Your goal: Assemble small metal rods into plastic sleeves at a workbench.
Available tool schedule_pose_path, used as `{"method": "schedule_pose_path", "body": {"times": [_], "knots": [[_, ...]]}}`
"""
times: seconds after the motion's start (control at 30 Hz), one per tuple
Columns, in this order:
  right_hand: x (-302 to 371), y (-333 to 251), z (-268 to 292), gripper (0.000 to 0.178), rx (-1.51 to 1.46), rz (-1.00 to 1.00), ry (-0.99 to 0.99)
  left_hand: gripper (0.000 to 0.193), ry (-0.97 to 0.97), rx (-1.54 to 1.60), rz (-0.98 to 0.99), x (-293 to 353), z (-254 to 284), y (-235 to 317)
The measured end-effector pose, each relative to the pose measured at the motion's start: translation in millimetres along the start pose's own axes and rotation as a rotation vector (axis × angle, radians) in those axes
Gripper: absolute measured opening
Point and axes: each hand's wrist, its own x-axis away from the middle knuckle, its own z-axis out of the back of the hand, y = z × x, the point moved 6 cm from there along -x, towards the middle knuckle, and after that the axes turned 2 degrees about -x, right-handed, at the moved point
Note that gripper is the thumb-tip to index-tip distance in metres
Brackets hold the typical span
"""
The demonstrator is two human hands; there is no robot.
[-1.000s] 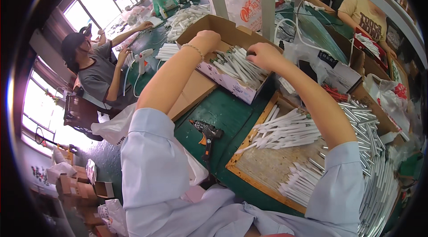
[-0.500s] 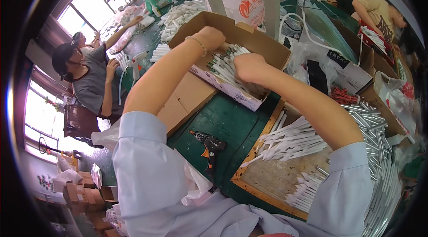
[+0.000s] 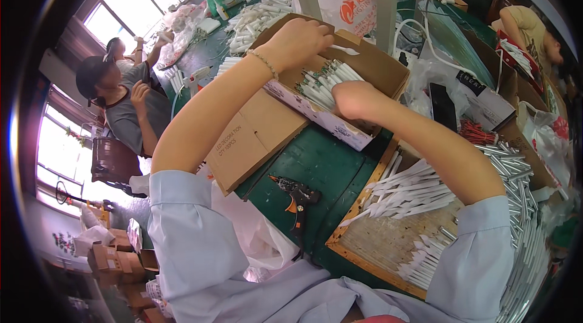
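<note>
Both hands shift: left hand (image 3: 302,36) lifts to the box (image 3: 370,61) far wall, fingers curled, contents unclear; right hand (image 3: 352,99) fists over tubes (image 3: 322,83). Best keep them parallel.

Matt brown cardboard box (image 3: 370,61), glossy white plastic tubes (image 3: 325,83), rough wooden tray (image 3: 370,238), shiny metal tubes (image 3: 516,171).

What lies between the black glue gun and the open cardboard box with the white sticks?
In the head view, only bare green table lies between the glue gun and the box; a flat cardboard sheet lies to the left.
</note>
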Motion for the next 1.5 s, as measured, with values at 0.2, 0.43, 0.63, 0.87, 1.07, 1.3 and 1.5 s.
{"method": "schedule_pose_path", "body": {"times": [0.2, 0.43, 0.63, 0.87, 1.07, 1.3, 1.5], "knots": [[20, 82, 47, 0.026, -0.596, -0.129, 0.205, 0.010, 0.040, -0.020, 0.108, 12, 27, 1], [16, 73, 40, 0.032, -0.456, 0.311, 0.398, 0.010, -0.589, 0.486, -0.102, -13, 11, 71], [11, 54, 15, 0.048, -0.137, 0.229, 0.038, 0.027, -0.838, 0.537, -0.081, 2, 0, 71], [-26, 78, 4, 0.045, -0.069, -0.076, -0.048, 0.083, -0.537, 0.270, -0.138, -3, -13, 67], [-40, 78, -13, 0.052, -0.298, 0.002, -0.057, 0.101, -0.658, 0.095, -0.084, -16, -42, 77], [-29, 56, -16, 0.046, -0.148, -0.108, -0.255, 0.081, -0.590, -0.194, -0.259, -4, -74, 94], [-36, 72, -18, 0.052, -0.264, -0.036, -0.017, 0.082, -0.676, -0.181, -0.130, -8, -55, 83]]}}
